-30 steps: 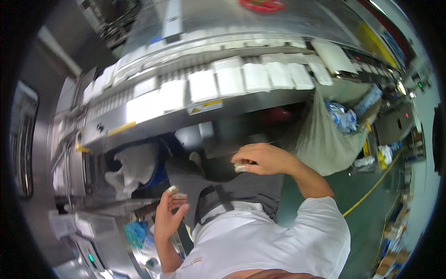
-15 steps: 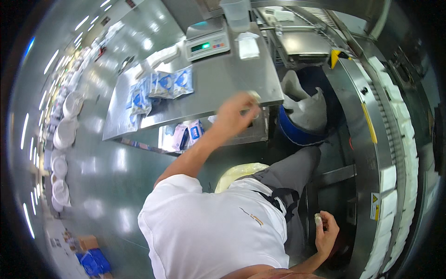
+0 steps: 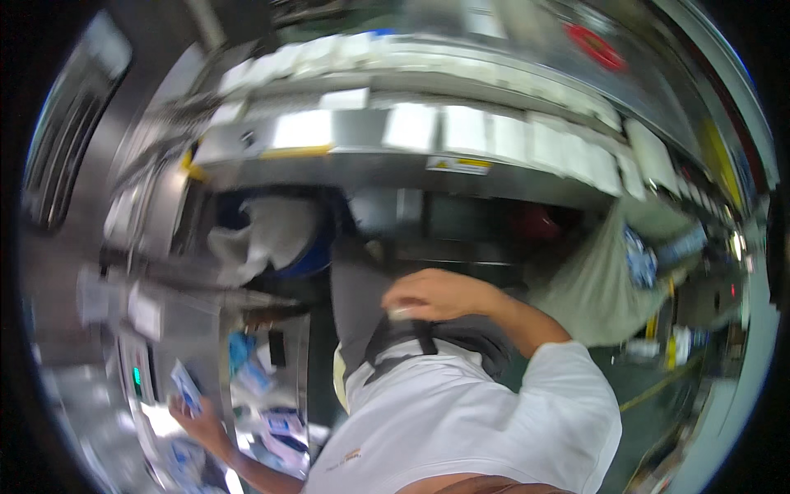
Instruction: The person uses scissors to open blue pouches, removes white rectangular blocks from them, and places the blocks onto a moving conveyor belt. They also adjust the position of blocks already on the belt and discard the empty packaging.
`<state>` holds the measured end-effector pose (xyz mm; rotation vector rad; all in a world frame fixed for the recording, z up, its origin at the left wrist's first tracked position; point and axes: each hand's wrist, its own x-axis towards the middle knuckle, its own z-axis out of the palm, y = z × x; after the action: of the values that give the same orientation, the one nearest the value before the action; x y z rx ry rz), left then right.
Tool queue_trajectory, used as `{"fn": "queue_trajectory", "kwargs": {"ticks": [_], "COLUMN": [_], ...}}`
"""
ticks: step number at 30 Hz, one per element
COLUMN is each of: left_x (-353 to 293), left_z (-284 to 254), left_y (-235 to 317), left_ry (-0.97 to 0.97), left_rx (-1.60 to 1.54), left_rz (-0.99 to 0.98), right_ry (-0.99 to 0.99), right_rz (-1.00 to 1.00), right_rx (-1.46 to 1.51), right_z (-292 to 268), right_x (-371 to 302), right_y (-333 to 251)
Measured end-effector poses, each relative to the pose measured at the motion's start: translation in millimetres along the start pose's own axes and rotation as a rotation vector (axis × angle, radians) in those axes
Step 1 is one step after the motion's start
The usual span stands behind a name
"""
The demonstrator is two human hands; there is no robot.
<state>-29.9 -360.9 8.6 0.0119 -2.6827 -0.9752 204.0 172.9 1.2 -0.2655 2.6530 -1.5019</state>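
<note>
My left hand (image 3: 203, 424) is closed on a small blue-and-white plastic packet (image 3: 186, 387), at the lower left over a steel table (image 3: 189, 329). A pale covering shows on one of its fingertips. My right hand (image 3: 440, 294) hangs in front of my waist with its fingers loosely bent and slightly apart. Nothing shows in it apart from a whitish covering at the fingertips, and motion blurs it. More blue-and-white packets (image 3: 185, 461) lie on the table near my left forearm, partly cut off and smeared.
A scale with a green display (image 3: 137, 376) stands at the left. A blue bin (image 3: 309, 247) holds a pale sack (image 3: 271, 235). Ahead runs a steel conveyor (image 3: 370, 140) with rows of white folded pieces (image 3: 465, 130). A pale cloth sheet (image 3: 588, 288) hangs at the right.
My view has swung right, so the conveyor now lies ahead and the table at the left. My left hand has taken a packet. My right hand has come in front of my waist.
</note>
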Motion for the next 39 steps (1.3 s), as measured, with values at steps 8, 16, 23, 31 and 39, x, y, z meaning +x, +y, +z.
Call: {"fn": "queue_trajectory", "kwargs": {"ticks": [8, 16, 23, 31, 39], "left_x": [-110.6, -112.3, -130.6, -210.0, -186.3], "left_z": [118.4, 161.9, 206.2, 235.3, 245.4], "left_y": [233.7, 261.7, 280.6, 288.3, 290.0], "left_ry": [-0.753, -0.875, -1.065, -1.423, -1.245], "left_rx": [-0.428, -0.344, -0.530, -1.376, -1.114], "left_rz": [0.752, 1.272, 0.817, -0.492, -0.189], "right_ry": [0.230, 0.573, 0.851, 1.035, 0.724], "right_rz": [0.176, 0.200, 0.273, 0.150, 0.177], "right_rx": [0.753, 0.193, 0.247, 0.055, -0.224], "right_z": [34.6, 32.6, 17.8, 30.6, -13.8], "right_x": [35.6, -21.6, -62.0, -40.7, -80.8], "right_y": [-21.0, 1.2, -11.4, -6.2, -59.4]}}
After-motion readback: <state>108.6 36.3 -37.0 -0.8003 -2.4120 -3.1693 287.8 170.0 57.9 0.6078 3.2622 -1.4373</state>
